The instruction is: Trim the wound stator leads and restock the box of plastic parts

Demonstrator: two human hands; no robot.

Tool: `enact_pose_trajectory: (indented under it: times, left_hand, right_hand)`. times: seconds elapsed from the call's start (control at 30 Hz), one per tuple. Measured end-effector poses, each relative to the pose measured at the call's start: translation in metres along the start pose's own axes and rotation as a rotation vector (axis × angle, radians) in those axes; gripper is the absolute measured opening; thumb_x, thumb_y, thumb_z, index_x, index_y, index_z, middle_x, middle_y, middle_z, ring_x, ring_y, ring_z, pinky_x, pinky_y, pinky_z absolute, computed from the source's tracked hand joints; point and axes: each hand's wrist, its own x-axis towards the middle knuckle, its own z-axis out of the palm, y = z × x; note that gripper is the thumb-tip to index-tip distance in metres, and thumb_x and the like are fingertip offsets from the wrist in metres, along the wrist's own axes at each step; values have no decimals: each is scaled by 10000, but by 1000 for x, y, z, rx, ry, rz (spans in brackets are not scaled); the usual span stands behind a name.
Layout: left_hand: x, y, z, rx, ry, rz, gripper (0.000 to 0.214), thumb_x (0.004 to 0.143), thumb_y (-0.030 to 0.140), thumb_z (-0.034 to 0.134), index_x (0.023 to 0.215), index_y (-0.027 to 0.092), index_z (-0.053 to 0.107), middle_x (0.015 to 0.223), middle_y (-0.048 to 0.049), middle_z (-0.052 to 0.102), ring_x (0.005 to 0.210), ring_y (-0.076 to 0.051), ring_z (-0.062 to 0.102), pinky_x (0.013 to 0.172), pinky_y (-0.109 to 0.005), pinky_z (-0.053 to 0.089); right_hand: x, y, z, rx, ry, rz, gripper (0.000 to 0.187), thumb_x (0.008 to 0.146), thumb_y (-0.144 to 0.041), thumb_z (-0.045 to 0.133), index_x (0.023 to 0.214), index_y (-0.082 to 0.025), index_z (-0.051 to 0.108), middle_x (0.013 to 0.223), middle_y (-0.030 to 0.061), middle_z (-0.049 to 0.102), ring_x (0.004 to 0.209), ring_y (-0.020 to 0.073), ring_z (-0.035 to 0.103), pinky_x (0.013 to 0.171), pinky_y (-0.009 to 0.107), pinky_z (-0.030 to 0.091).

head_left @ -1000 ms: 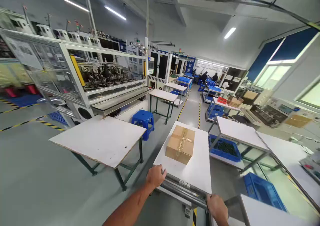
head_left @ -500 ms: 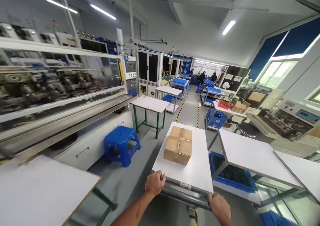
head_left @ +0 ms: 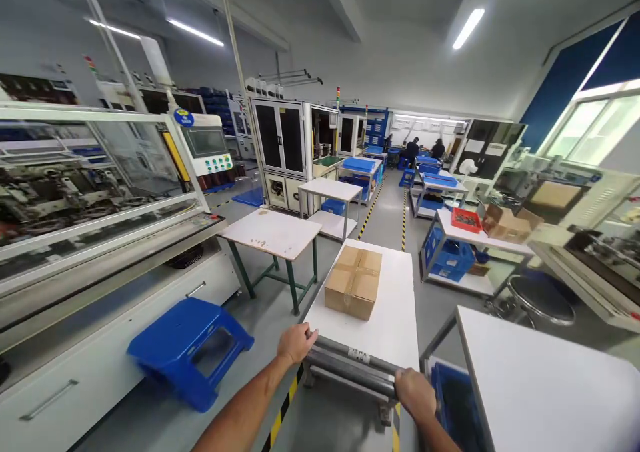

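Observation:
My left hand (head_left: 296, 343) and my right hand (head_left: 416, 393) are both closed round the grey metal handle bar (head_left: 353, 365) of a white-topped cart (head_left: 395, 319). A taped brown cardboard box (head_left: 353, 281) sits on the cart's top, in its near-left half. The cart points down an aisle marked with yellow-and-black floor tape (head_left: 369, 209).
A blue plastic stool (head_left: 190, 349) stands close on my left beside a long glass-fronted machine (head_left: 90, 192). A white table (head_left: 273, 233) is ahead left. Another white table (head_left: 540, 379) with a blue bin (head_left: 453, 405) under it is close on the right. Two people work far down the aisle.
The cart and I have rolled forward along the aisle. The blue stool and the tables on both sides have slid back toward me. Both hands stay on the handle bar.

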Motion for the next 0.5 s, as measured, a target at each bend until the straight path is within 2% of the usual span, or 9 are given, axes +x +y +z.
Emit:
enact_pose_trajectory:
  times: [0.13, 0.27, 0.37, 0.5]
  left_hand:
    - [105, 22, -9, 9, -25, -27, 367, 952, 448, 504, 692, 201, 582, 830, -66, 734, 843, -227, 683, 671, -302, 339]
    - [215, 34, -9, 19, -25, -13, 367, 957, 479, 482, 744, 207, 606, 876, -76, 735, 907, -243, 685, 719, -307, 375]
    - [300, 42, -9, 30, -32, 12, 377, 958, 494, 469, 763, 210, 623, 876, -75, 733, 917, -246, 684, 745, -310, 391]
    - [412, 60, -15, 57, -56, 51, 411, 966, 496, 448, 751, 201, 636, 862, -85, 742, 884, -251, 688, 730, -315, 392]
  right_hand:
    - [99, -19, -34, -5, -57, -54, 349, 1038, -437, 542, 1053, -125, 696, 1087, 89, 731, 1046, 208, 697, 990, 445, 545]
    - [200, -38, -59, 0, -85, -63, 364, 1044, -449, 523, 1066, -129, 694, 1102, 95, 725, 1057, 210, 691, 988, 443, 544]
    - [271, -56, -79, 8, -73, -52, 357, 1045, -442, 522, 1093, -131, 689, 1119, 96, 720, 1060, 213, 686, 980, 445, 546]
    - [359, -86, -118, 22, -26, -6, 361, 1056, -430, 498, 1087, -125, 688, 1112, 94, 722, 1066, 212, 683, 990, 447, 537]
